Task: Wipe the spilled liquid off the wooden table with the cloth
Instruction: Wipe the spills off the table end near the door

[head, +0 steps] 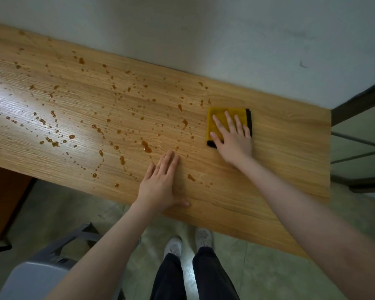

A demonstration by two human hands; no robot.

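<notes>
flatly, right hand (233,138) presses yellow cloth (222,118), left hand (160,182) spread on wooden table (279,180), brown drops (146,146)

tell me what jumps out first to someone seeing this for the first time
Brown droplets of spilled liquid speckle the wooden table across its left and middle. Near the right end, the right hand presses flat on a folded yellow cloth, while the left hand lies flat by the near edge.

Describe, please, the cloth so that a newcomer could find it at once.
Start at the wooden table and go toward its right end. There the right hand presses flat on a folded square cloth, mustard yellow with black edging, unlike the scattered brown droplets.
</notes>
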